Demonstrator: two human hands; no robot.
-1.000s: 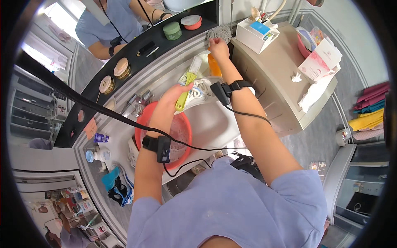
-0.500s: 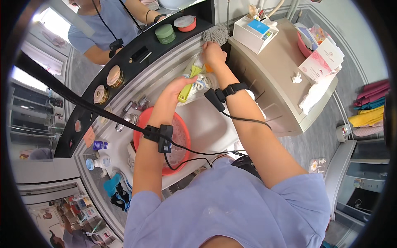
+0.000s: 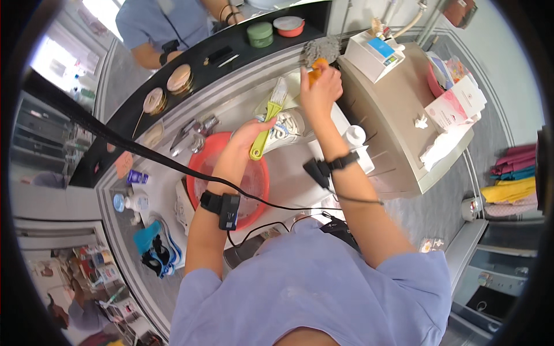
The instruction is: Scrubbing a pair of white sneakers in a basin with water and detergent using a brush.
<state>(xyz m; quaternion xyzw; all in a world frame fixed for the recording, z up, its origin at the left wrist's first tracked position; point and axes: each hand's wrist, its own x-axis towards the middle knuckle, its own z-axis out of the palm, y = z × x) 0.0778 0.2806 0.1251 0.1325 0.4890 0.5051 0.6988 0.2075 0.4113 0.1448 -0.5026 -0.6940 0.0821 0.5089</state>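
Observation:
My left hand (image 3: 247, 134) is closed around the green handle of a scrub brush (image 3: 267, 127), whose white bristles point toward the back wall. Under and beside it is a white lace-up shoe (image 3: 288, 128) over the sink. Some of the shoe is hidden behind the brush and my hand. My right hand (image 3: 323, 92), raised at the back right of the sink, grips an orange object (image 3: 315, 69); its kind is mostly covered by my fingers. Left of the shoe, a red basin (image 3: 199, 190) of sudsy water sits in the white sink (image 3: 300, 184).
A metal faucet (image 3: 195, 135) rises behind the basin. The dark shelf (image 3: 231, 69) holds jars and compacts. On the right stands a beige cabinet (image 3: 398, 104) with a white box (image 3: 375, 55) on it. A grey fluffy cloth (image 3: 323, 51) lies behind my right hand. A black cable (image 3: 144, 155) crosses the view.
My right hand has lifted and turned, bringing the orange object up above its fingers. My left hand still holds the brush near the shoe. The whole view has shifted slightly.

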